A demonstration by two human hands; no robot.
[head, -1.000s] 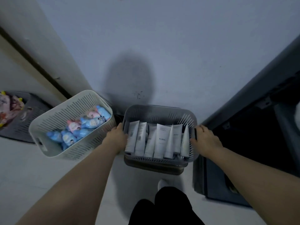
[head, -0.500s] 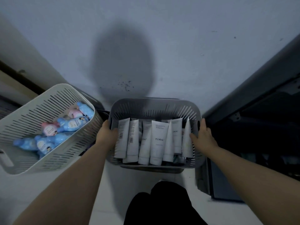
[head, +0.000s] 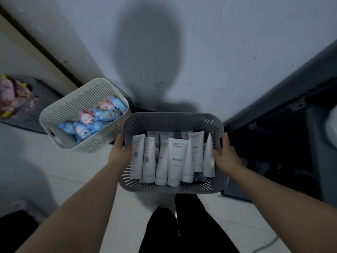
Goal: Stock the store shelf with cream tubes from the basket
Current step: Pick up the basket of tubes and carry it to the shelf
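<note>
Fingers of both hands vanish behind the gray basket walls; rear cream tubes hide behind front ones. A dark basket is cut by the left edge, contents blurred.

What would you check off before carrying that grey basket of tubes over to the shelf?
1. Left hand grips the left side of the grey slotted plastic basket: ok.
2. Right hand grips the right side: ok.
3. White cream tubes all sit inside, none hanging over the rim: ok.
4. Basket is clear of the white slotted basket of blue and pink bottles to its left: ok.
5. Basket is held level: cannot tell from this angle.
6. Store shelf has free space for the tubes: cannot tell, the dark unit on the right is too dim.
</note>
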